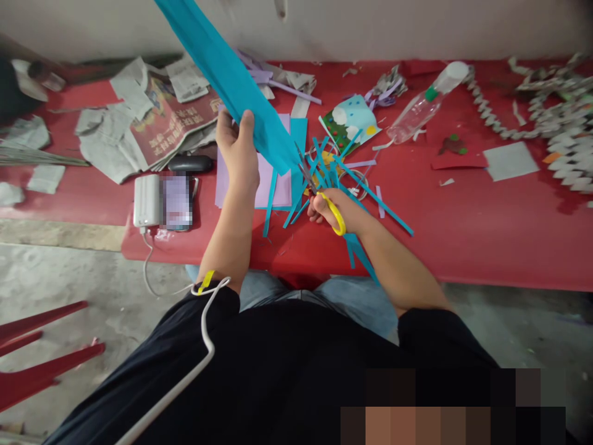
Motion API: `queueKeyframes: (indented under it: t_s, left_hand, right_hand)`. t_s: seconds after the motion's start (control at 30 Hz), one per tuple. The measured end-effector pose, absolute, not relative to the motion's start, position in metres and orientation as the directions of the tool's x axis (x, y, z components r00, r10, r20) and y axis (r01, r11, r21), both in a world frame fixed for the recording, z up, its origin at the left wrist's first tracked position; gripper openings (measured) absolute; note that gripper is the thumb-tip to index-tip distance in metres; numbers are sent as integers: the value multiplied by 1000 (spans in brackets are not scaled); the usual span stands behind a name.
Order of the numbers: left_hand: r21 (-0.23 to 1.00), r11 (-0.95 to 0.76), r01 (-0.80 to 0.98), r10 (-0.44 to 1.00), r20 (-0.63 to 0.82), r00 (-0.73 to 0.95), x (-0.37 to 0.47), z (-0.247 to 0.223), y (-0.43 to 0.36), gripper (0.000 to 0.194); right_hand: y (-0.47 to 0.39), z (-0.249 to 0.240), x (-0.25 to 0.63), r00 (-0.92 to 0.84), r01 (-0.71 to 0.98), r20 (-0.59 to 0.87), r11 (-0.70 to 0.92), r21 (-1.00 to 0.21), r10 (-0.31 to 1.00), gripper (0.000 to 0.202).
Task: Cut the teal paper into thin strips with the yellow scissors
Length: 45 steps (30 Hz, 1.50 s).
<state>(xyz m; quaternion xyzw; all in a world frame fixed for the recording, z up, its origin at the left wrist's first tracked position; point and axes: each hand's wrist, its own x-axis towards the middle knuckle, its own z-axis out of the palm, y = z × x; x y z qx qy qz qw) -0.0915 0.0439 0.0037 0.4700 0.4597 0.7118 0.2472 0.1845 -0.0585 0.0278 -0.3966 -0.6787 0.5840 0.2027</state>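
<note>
- On the red tabletop (463,235), at the far left, lie crumpled newspaper sheets (148,117); nearer the front edge are a white power bank (147,201) with its cable and a phone (176,201).
- The left hand (238,151) has its grip closed on the edge of a folded sheet of teal paper (231,74), thumb on top, holding it up off the tabletop so that it slants down towards the scissors.
- The paper looks light, thin and floppy, and would likely crease or tear easily; I judge it best pinched close to the cut line to keep it taut.
- A lilac paper sheet (269,179) lies flat under the hands, among cut teal strips (370,194).
- The right hand (331,210) is clamped through the yellow handles of the scissors (319,191), the blades meeting the sheet's lower end.
- Further right lie a clear plastic bottle (424,105) and a folded paper chain (556,136).
</note>
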Motion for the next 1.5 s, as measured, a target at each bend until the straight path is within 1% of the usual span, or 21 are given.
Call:
queueKeyframes:
  t_s: [0.13, 0.2, 0.33, 0.57, 0.67, 0.73, 0.87, 1.03, 1.2, 1.3, 1.4, 1.5]
  left_hand:
    - [871, -491, 8, 789, 448, -421, -85, 1, 43, 80]
    - [875, -485, 13, 795, 447, -411, -81, 1, 41, 79]
    - [889, -453, 65, 800, 438, -410, -73, 5, 37, 71]
    - [860, -507, -60, 779, 427, -459, -64, 13, 28, 60]
    - [861, -507, -34, 776, 439, -454, -62, 14, 27, 57]
    - [883, -468, 26, 783, 428, -451, -62, 15, 26, 60]
    - [911, -399, 102, 794, 399, -458, -62, 16, 25, 73]
    - [917, -385, 109, 803, 391, -450, -66, 15, 27, 72]
    - [919, -376, 119, 816, 389, -427, -69, 10, 31, 75]
    - [912, -392, 116, 807, 402, -432, -69, 10, 32, 76]
    - [923, -353, 150, 816, 382, -434, -69, 14, 30, 75]
    - [940, -290, 182, 833, 341, -435, -68, 19, 28, 84]
  right_hand:
    - [-57, 22, 183, -616, 331, -192, 29, -943, 764, 95]
    - [-56, 17, 183, -606, 322, -191, 18, -947, 772, 94]
    - [-56, 13, 183, -585, 306, -209, -27, -952, 784, 91]
    - [-56, 21, 182, -565, 345, -281, -88, -934, 776, 94]
    - [-56, 21, 182, -566, 372, -272, -53, -927, 778, 96]
    - [-55, 19, 183, -574, 375, -266, -40, -926, 775, 94]
    - [-54, 17, 183, -558, 379, -296, -79, -922, 775, 93]
    - [-52, 18, 181, -553, 426, -300, -46, -903, 777, 92]
    - [-52, 17, 180, -504, 455, -330, -79, -887, 799, 84]
    - [-51, 13, 181, -506, 426, -303, -72, -902, 807, 80]
    - [-49, 10, 182, -548, 363, -291, -90, -927, 785, 78]
    - [-49, 12, 183, -578, 343, -298, -104, -933, 759, 76]
